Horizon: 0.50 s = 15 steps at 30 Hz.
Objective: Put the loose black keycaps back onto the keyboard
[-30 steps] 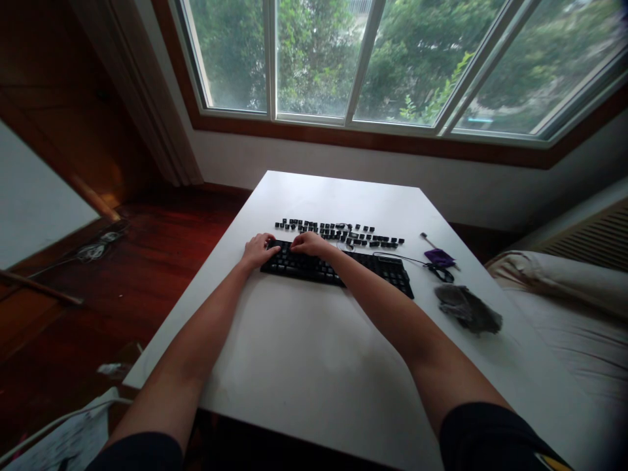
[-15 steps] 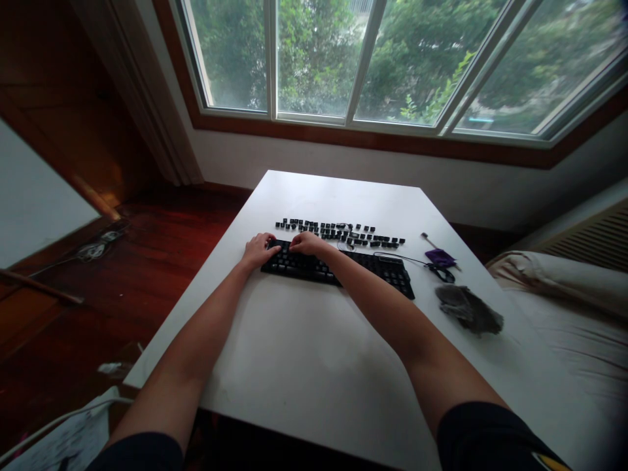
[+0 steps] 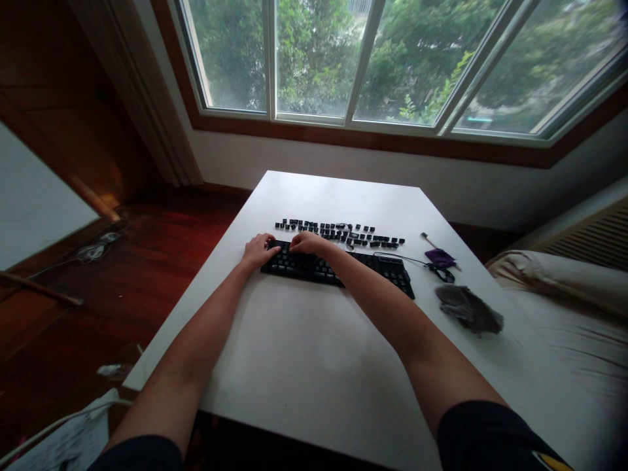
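A black keyboard lies flat across the white table, partly hidden under my right forearm. My left hand grips its left end, thumb over the top edge. Over the keyboard's upper left part, my right hand is closed in a pinch, fingertips at the keys. Whatever sits between those fingertips is too small to make out. Beyond the keyboard, several loose black keycaps are spread in uneven rows.
On the right of the white table lie a coiled black cable, a purple cloth with a thin stick-like tool by it, and a crumpled grey cloth. A cushioned seat stands beyond the right edge.
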Each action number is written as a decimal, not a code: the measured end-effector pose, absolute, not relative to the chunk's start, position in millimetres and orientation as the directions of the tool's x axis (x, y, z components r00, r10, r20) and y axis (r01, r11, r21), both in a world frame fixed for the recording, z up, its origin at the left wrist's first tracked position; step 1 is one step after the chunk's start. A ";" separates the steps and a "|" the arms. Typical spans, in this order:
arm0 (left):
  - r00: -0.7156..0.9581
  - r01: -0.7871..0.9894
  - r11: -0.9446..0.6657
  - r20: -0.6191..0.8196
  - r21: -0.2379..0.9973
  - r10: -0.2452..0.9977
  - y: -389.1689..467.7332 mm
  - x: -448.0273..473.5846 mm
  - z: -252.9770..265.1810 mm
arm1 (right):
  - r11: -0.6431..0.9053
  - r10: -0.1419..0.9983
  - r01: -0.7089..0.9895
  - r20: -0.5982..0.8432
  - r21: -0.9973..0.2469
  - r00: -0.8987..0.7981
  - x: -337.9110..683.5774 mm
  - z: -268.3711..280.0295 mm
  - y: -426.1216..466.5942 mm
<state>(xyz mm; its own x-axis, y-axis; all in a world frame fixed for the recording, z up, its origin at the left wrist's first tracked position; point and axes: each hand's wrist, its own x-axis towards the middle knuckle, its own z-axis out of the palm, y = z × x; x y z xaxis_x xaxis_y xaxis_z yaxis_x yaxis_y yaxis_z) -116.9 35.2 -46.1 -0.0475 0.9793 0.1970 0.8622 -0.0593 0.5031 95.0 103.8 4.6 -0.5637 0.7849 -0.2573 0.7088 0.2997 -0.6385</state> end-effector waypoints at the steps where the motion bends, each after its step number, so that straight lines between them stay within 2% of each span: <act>1: -0.046 0.862 -0.061 0.198 0.504 0.979 35.1 -116.7 -45.8 | 0.290 0.790 0.708 -0.256 -0.643 -0.556 94.8 4.5 103.4; 9: -0.042 0.861 -0.062 0.191 0.504 0.981 32.2 -115.6 -42.5 | 0.261 0.778 0.701 -0.285 -0.664 -0.560 93.3 2.6 104.8; 15: -0.032 0.861 -0.078 0.208 0.502 0.978 33.0 -117.1 -43.9 | 0.369 0.776 0.745 -0.257 -0.555 -0.576 88.9 4.4 102.6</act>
<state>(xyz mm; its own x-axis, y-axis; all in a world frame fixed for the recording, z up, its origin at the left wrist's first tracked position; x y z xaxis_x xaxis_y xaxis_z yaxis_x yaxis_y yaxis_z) -117.1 33.0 -43.9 -0.0322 0.9776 0.2080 0.8613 -0.0784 0.5019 88.9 102.6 4.4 -0.5756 0.7764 -0.2567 0.7455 0.3693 -0.5549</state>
